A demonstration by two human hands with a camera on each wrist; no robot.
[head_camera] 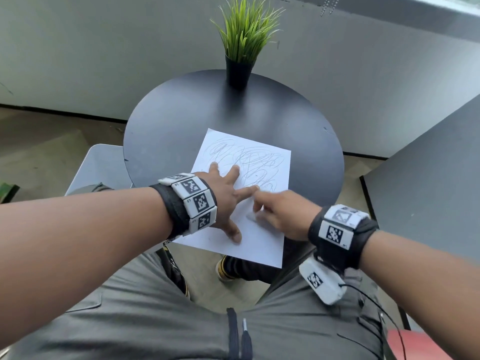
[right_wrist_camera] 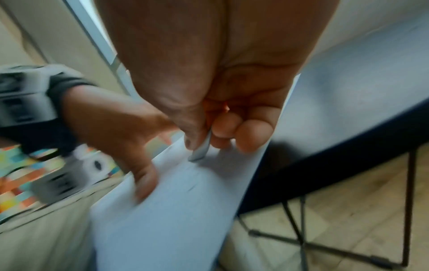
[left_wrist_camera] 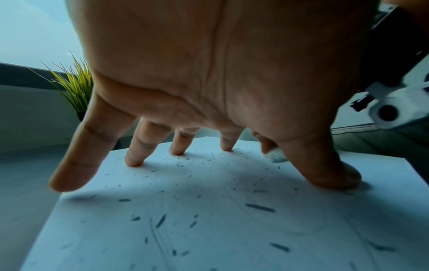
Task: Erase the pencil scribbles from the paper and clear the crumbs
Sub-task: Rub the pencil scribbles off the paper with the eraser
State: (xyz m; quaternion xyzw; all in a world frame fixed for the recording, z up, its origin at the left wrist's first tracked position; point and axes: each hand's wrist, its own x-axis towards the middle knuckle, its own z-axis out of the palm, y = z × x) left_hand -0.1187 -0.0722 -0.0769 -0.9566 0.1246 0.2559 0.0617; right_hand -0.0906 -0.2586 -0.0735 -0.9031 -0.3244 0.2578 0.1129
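- White paper (head_camera: 262, 162) sits on the round black table (head_camera: 181, 120), hanging a bit off the 6 o'clock edge, scribbles (head_camera: 249, 157) toward 12.
- Left hand (head_camera: 223, 201) is spread flat, fingertips pinning the sheet.
- Right hand (head_camera: 280, 216) pinches a small eraser (right_wrist_camera: 201, 148) against the paper at about 5 o'clock.
- Dark crumbs (left_wrist_camera: 260, 208) litter the sheet.

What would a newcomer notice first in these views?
Probably the white paper covered in pencil scribbles, lying on the round dark table and overhanging its near edge. Next, the left hand splayed flat on the sheet while the right hand pinches an eraser against it. Dark crumbs litter the paper's near part.
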